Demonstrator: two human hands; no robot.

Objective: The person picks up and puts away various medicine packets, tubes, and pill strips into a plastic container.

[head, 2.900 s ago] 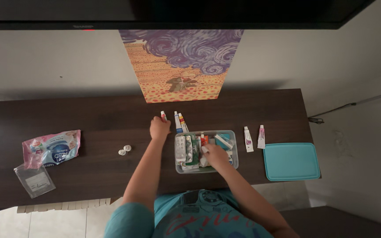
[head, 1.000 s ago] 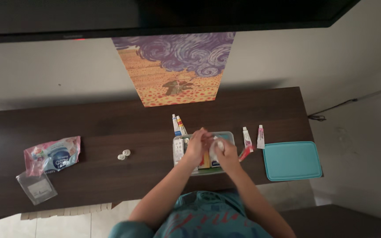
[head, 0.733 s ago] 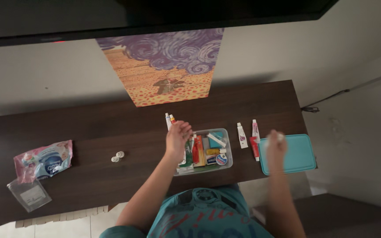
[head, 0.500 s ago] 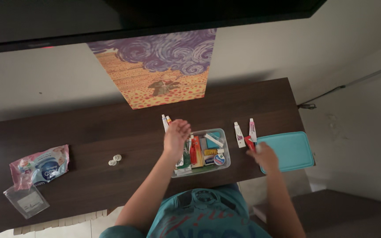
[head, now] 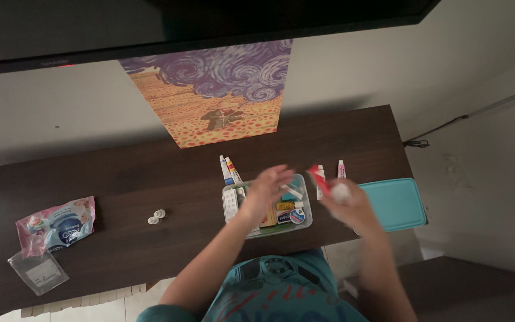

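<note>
- Dark wood-grain table (head: 150, 179): long top set against a pale wall, seen from above; a swirl-patterned purple and orange painting (head: 210, 89) leans at its far edge.
- Clear plastic container (head: 267, 206): rectangular, open, near the table's front edge; holds blister strips at its left end, plus small boxes and tubes packed side by side.
- Left hand (head: 267, 188): blurred, fingers spread and loose, raised over the middle of the container; holds nothing that can be made out and covers part of the contents beneath it.
- Right hand (head: 347, 206): closed around a red and white tube (head: 319, 177), lifted above the table just right of the container; a pale rounded bit shows at the fingers, too blurred to identify.
- Two ointment tubes (head: 229, 170): one blue and white, one yellow and red, lying side by side on the table just behind the container's left corner.
- White and pink tube (head: 341, 169): lying on the table behind the right hand, between container and lid; another white tube beside it is largely hidden by the held one.
- Teal lid (head: 396, 204): flat, rounded rectangle, at the table's right end, partly overlapped by the right hand.
- Two small white caps (head: 156, 216): touching, well left of the container.
- Pink and blue pouch (head: 58, 222): far left; a clear zip bag (head: 38, 272) with a white slip lies just in front of it.
- Black cable (head: 466, 122): runs along the wall, right.
</note>
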